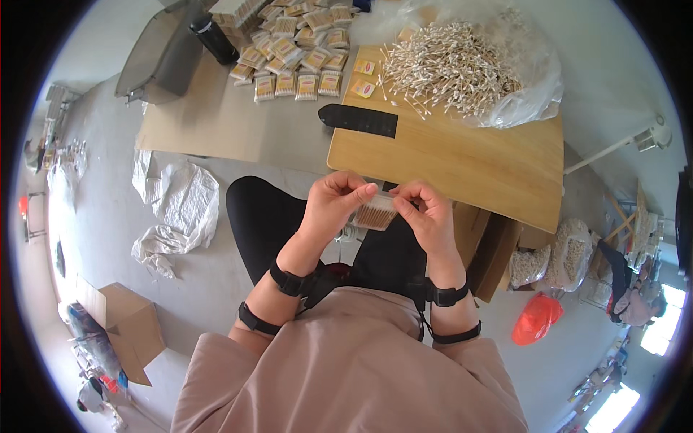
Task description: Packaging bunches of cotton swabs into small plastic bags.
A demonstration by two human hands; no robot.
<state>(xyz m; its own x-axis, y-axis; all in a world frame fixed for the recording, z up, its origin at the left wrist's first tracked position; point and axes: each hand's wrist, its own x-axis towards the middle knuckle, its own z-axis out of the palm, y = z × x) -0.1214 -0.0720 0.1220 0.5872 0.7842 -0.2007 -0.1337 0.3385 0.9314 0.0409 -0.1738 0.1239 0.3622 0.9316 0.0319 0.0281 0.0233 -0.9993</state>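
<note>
A small clear packet of wooden cotton swabs is held between both hands above my lap, just in front of the wooden table's near edge. My left hand grips its left end with thumb and fingers closed. Its right end is pinched by my right hand. On the wooden table, a big loose pile of cotton swabs lies on a clear plastic bag at the far right. Two small yellow labels lie beside the pile. A black strip rests on the table's left part.
Several filled swab packets are spread on a cardboard sheet on the floor. A black bottle and a grey bin stand behind it. Crumpled white plastic, a cardboard box and bags sit around.
</note>
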